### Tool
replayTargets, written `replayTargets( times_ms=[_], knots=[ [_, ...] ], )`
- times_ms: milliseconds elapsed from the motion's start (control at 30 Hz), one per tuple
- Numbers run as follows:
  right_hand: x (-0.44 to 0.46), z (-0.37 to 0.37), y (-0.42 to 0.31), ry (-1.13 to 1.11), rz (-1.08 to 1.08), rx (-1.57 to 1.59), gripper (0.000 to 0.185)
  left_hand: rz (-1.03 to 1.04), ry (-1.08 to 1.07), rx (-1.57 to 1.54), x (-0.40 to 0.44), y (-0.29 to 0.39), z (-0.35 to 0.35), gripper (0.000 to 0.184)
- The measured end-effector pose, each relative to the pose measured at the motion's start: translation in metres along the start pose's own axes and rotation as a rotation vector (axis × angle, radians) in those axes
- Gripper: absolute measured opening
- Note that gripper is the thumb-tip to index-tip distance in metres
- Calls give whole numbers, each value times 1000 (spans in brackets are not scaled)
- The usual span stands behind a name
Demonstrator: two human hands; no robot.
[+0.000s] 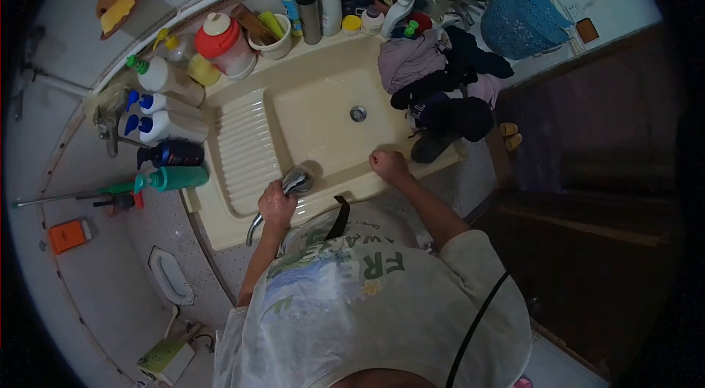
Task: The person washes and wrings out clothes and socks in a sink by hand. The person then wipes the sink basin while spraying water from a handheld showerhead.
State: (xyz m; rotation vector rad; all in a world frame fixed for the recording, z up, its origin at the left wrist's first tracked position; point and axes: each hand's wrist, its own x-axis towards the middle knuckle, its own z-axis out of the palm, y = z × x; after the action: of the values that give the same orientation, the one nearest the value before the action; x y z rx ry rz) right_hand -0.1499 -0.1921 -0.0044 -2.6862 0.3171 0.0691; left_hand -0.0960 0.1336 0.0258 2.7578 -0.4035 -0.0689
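My left hand [277, 204] is wrapped round a chrome hand shower [299, 181], its head over the front of the cream laundry sink [323, 113]. The shower's metal hose [254, 229] runs down below my wrist. My right hand [388, 166] is closed in a fist at the sink's front rim, and nothing shows sticking out of it. A pile of dark and mauve clothes [440, 94] lies on the sink's right end, just beyond that fist. The basin's floor looks wet around the metal drain [358, 114].
A ribbed washboard [246, 149] is moulded into the sink's left side. Pump bottles [172, 127] line the left edge. Along the back stand a red-lidded jar [220, 43], a white tub [272, 39] and a spray bottle [404, 2]. A blue basket [521, 17] is at back right.
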Motion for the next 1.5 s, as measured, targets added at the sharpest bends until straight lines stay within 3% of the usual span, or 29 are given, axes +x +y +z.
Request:
replayTargets(
  times_ms=[200, 467, 1500],
  knots=[
    [-1, 1, 3, 99, -85, -13, 23, 11, -9, -7, 0, 2, -1, 22],
    [0, -1, 1, -43, -36, -27, 23, -19, -60, 53, 1, 3, -1, 21],
    [1, 0, 1, -113, -6, -51, 24, -30, -57, 28, 0, 7, -4, 24]
  ],
)
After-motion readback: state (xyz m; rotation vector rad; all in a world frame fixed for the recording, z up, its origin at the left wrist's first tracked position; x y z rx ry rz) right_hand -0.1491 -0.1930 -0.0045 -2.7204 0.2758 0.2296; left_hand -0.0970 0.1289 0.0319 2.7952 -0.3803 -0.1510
